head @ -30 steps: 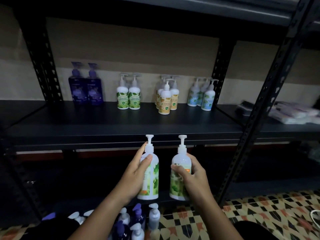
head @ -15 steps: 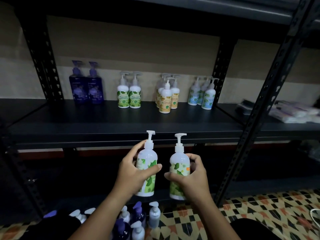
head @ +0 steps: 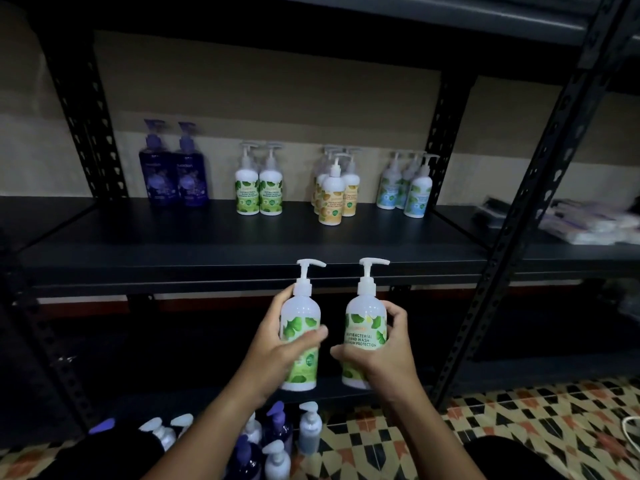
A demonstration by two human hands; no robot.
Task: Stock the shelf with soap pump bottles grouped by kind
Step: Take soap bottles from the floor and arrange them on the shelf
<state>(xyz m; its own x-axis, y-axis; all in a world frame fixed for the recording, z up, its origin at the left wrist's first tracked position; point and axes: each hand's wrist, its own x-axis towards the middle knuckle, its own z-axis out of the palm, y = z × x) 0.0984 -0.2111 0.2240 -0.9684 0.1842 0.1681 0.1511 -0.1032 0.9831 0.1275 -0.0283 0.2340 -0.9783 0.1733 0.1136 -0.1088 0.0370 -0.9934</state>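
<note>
Below the shelf edge (head: 242,271), each hand's grip wraps one green-label bottle: left hand (head: 277,344), right hand (head: 384,355).

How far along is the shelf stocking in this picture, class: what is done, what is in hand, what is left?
Done: four groups stand on the shelf: purple pair, green pair, yellow cluster, blue cluster. In hand: the left hand and right hand each grip a green-label bottle, not yet shelved. Left: more bottles on the floor.
</note>
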